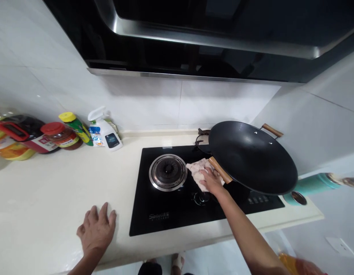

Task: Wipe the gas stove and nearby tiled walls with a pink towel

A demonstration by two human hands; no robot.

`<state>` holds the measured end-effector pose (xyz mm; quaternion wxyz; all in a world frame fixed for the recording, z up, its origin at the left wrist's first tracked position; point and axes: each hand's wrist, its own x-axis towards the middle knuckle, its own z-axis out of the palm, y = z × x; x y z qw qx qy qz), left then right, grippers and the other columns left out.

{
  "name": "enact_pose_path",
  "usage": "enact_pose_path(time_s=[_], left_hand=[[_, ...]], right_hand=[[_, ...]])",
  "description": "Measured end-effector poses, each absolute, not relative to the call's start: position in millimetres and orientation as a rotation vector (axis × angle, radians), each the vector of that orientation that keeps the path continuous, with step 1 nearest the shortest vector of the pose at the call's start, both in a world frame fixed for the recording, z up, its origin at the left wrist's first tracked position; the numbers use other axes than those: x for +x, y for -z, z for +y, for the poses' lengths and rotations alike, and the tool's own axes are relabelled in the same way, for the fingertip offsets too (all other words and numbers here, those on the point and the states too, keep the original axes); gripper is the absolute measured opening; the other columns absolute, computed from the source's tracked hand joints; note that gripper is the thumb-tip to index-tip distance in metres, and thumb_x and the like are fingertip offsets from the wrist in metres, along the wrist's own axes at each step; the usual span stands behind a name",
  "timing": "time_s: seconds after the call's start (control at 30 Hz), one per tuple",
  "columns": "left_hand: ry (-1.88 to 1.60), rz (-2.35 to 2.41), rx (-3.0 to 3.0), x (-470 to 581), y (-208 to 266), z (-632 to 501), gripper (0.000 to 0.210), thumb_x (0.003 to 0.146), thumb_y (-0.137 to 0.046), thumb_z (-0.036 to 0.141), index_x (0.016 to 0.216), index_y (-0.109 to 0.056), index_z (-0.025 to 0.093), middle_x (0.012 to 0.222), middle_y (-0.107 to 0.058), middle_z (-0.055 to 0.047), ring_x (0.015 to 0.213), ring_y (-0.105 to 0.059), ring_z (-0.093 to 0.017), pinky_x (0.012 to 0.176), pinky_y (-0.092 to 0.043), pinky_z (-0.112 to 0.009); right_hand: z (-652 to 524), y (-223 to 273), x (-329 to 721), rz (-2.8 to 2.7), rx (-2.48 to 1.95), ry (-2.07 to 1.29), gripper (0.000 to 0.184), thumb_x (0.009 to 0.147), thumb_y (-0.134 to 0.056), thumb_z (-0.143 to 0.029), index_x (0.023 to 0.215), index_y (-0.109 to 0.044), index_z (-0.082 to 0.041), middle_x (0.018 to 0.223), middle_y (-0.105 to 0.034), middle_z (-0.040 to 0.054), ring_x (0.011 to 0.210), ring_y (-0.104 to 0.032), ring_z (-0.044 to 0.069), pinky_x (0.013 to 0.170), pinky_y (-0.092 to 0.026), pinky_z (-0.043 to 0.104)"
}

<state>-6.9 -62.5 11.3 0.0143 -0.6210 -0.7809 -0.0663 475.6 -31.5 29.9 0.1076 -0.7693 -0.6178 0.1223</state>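
Observation:
My right hand [211,181] presses a pale pink-and-white cloth [197,170] against the black glass cooktop [159,204], its fingers bent over the cloth. Just left of the cloth is the bare round burner [168,172] with its metal ring. A big black wok [251,156] with wooden handles sits over the cooktop's right side, and its near handle [220,170] is right beside my right hand. Flat on the pale countertop, left of the cooktop, rests my left hand [98,229], open with fingers apart and nothing in it.
Along the back wall stand a white spray bottle [108,131], a green bottle with a yellow cap [76,128], a red-lidded jar [62,135] and a dark jug [28,133]. A range hood [194,57] overhangs the cooktop. A teal container [317,184] is at the right.

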Motion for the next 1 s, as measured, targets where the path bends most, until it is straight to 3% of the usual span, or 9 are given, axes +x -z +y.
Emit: enact_pose_path(time_s=[0.23,0.43,0.6,0.77,1.0], left_hand=[[0.219,-2.464,-1.932,-6,-13,-61,0.068,0.102,-0.014,0.051,0.149,-0.048,0.016,0.159,-0.035,-0.022,0.152,-0.026,-0.037,0.117,-0.027,-0.060],[0.235,-2.503,-1.926,-7,-13,-59,0.073,0.100,-0.012,0.058,0.151,-0.045,0.019,0.161,-0.034,-0.021,0.153,-0.025,-0.036,0.118,-0.026,-0.060],[0.224,-2.526,-1.927,-8,-14,-58,0.076,0.098,-0.009,0.061,0.152,-0.045,0.019,0.162,-0.033,-0.021,0.154,-0.025,-0.037,0.119,-0.025,-0.061],[0.225,-2.508,-1.954,-12,-12,-55,0.077,0.098,-0.009,0.063,0.153,-0.043,0.021,0.164,-0.030,-0.021,0.154,-0.025,-0.038,0.119,-0.024,-0.063],[0.255,-2.507,-1.944,-12,-10,-54,0.074,0.098,-0.014,0.062,0.152,-0.044,0.022,0.164,-0.032,-0.020,0.154,-0.026,-0.038,0.119,-0.025,-0.063]], right_hand=[[-31,-41,385,-1.916,-2.260,-0.451,0.063,0.087,-0.072,-0.049,0.143,-0.055,-0.025,0.152,-0.046,0.0137,0.135,-0.042,0.043,0.112,-0.033,0.059],[-108,-31,346,-2.074,-2.026,-0.483,0.053,0.088,-0.072,-0.043,0.137,-0.060,-0.029,0.155,-0.046,0.0066,0.139,-0.038,0.040,0.119,-0.028,0.057],[-166,-10,372,-2.066,-1.868,-0.575,0.049,0.082,-0.079,-0.048,0.126,-0.063,-0.031,0.146,-0.052,0.0034,0.133,-0.042,0.035,0.116,-0.035,0.052],[-207,8,426,-1.975,-1.946,-0.532,0.050,0.079,-0.083,-0.039,0.124,-0.064,-0.029,0.146,-0.052,0.0060,0.130,-0.044,0.034,0.114,-0.036,0.051],[-221,22,509,-1.798,-2.197,-0.344,0.038,0.087,-0.065,-0.030,0.125,-0.066,-0.027,0.150,-0.051,0.0076,0.131,-0.046,0.034,0.108,-0.041,0.049]])
